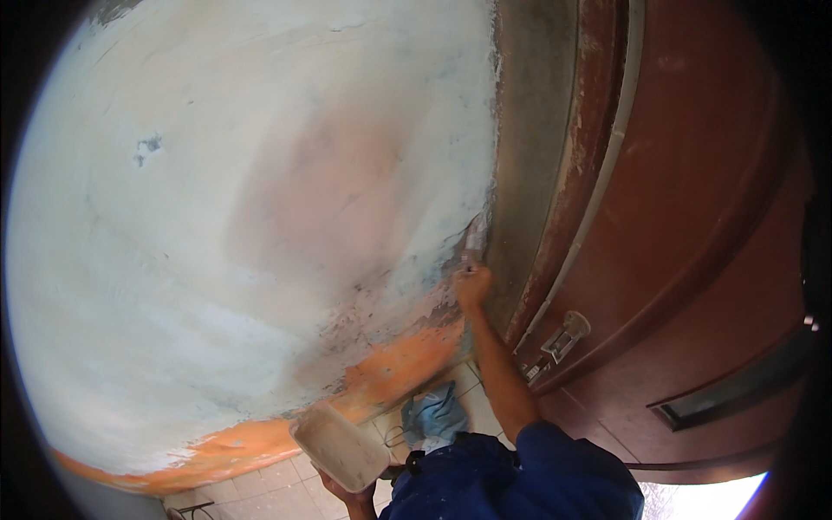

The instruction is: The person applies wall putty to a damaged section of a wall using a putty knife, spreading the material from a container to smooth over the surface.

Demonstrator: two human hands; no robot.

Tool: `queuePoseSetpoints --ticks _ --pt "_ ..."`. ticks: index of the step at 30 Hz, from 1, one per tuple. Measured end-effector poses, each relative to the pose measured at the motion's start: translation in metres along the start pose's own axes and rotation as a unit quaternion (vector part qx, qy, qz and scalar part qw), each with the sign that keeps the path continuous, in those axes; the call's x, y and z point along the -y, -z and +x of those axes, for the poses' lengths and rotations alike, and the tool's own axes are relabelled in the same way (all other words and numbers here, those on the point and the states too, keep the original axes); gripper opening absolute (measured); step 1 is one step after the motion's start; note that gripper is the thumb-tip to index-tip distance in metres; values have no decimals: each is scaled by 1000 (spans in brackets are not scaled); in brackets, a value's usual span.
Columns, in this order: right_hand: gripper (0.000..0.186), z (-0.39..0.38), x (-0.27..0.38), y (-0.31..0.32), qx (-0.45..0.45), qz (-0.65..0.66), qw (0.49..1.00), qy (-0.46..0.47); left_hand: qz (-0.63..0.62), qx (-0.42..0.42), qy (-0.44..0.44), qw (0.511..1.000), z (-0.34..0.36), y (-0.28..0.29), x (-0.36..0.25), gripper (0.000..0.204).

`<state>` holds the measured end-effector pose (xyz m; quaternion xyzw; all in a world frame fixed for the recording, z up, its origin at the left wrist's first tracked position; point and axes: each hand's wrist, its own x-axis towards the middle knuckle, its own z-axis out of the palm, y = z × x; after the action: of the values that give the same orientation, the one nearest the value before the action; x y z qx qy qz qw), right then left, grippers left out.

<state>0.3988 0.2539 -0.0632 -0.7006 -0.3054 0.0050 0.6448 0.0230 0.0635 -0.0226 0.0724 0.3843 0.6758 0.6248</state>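
At the wall's right-hand edge my right hand (472,284) is closed around a putty knife (474,239), whose pale flat blade points up and touches the rough corner of the plaster. The blade's tip blurs into the wall, so its exact contact is hard to make out. Low in the view, my left hand (348,492) grips a rectangular beige mud pan (341,447) from beneath. The pan is tilted and streaked with pale residue inside. Before me, the wall (173,286) is coated in whitish plaster, with a pinkish-brown patch and bare orange paint along its bottom.
A dark red door (685,173) with a metal handle (568,336) stands to the right, past a grey strip of wall (536,113) and its frame. A blue cloth or bag (435,412) lies on the tiled floor (277,490) near my body. Bright light enters at lower right.
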Motion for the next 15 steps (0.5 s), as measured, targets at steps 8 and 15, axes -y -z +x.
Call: queuePoseSetpoints --ticks 8,15 --pt "15 -82 11 47 58 70 995 27 -9 45 40 998 10 2 -3 82" --pt "30 8 35 17 -6 -29 999 -38 47 154 -1 987 20 10 24 60"
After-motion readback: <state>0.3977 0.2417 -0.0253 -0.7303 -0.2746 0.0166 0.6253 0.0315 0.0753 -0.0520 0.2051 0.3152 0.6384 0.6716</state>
